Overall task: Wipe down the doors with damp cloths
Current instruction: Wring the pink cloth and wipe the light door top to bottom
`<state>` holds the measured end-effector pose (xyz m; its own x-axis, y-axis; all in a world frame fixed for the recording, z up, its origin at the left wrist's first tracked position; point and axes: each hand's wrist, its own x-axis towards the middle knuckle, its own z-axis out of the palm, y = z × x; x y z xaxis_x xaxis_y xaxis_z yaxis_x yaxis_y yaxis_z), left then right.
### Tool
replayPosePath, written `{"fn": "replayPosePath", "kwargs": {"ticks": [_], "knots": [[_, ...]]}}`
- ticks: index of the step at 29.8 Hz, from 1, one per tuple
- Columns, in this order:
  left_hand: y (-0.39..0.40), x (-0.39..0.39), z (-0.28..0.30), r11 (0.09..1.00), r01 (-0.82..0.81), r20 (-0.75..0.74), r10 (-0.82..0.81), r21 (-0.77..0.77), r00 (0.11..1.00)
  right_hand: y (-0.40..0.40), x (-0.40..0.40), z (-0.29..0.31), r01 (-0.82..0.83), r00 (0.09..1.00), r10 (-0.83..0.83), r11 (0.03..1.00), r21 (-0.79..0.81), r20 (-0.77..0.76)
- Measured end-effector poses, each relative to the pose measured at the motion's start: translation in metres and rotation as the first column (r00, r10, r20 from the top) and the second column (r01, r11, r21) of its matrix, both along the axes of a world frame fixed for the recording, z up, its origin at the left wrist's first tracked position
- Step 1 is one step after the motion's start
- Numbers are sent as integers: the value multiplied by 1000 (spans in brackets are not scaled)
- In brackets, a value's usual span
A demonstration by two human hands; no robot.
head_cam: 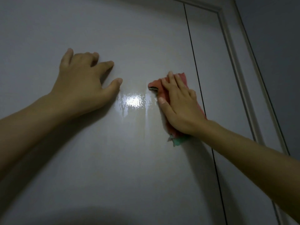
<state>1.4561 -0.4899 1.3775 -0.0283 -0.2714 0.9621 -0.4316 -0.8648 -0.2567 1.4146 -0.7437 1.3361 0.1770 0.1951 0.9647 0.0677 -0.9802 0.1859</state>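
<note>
A pale grey door (113, 159) fills most of the view, with a wet glossy patch shining at its middle. My right hand (180, 104) lies flat with straight fingers on a red cloth (156, 85) and presses it against the door near the door's right edge. A green corner of the cloth sticks out below the wrist. My left hand (84, 83) rests on the bare door to the left of the wet patch, fingertips touching the surface, holding nothing.
A dark vertical gap (199, 95) marks the door's right edge. Beyond it runs the moulded door frame (235, 70), then a darker grey wall (279, 54) at the far right.
</note>
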Motion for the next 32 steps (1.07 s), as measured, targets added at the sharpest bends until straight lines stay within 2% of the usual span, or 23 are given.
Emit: {"fn": "replayPosePath", "kwargs": {"ticks": [2,4,8,9,12,14,17,19,20,22,24,25,27,30,32], "knots": [[0,0,0,1000,-5,1,5,1,1000,-14,-12,8,91,996,-92,988,-123,0],[-1,0,-3,1000,-1,0,1,-2,1000,-19,-15,8,151,988,-147,976,-159,36],[-1,2,-7,1000,17,-2,-17,12,1000,20,6,1,152,983,-157,987,60,91],[-2,2,-6,1000,23,-1,-23,13,1000,30,11,-2,140,984,-145,989,56,102],[-1,2,-3,1000,24,2,-24,9,1000,40,12,1,105,990,-88,983,-151,115],[2,3,0,1000,17,-2,-17,13,1000,34,8,18,133,987,-114,973,-188,109],[6,5,1,999,11,-16,-11,39,1000,39,11,49,132,983,-135,991,30,123],[8,6,2,999,24,-15,-23,49,1000,53,17,47,103,984,-114,991,88,135],[11,7,2,998,35,-16,-35,54,999,57,18,38,108,983,-114,993,45,144],[17,7,0,996,74,-26,-72,57,997,58,17,14,117,985,-97,982,-146,141],[27,6,-6,993,98,-19,-97,62,995,47,8,3,119,991,-92,938,-324,98],[33,7,-11,994,92,-7,-92,64,996,41,5,7,134,990,-107,921,-365,92],[47,7,-19,998,51,1,-51,31,999,34,2,23,187,982,-167,938,-292,90],[71,9,-25,998,-51,-30,50,-44,998,43,7,40,219,966,-221,975,26,136],[81,10,-25,995,-94,-34,93,-28,995,66,14,31,190,966,-198,980,68,164]]}}
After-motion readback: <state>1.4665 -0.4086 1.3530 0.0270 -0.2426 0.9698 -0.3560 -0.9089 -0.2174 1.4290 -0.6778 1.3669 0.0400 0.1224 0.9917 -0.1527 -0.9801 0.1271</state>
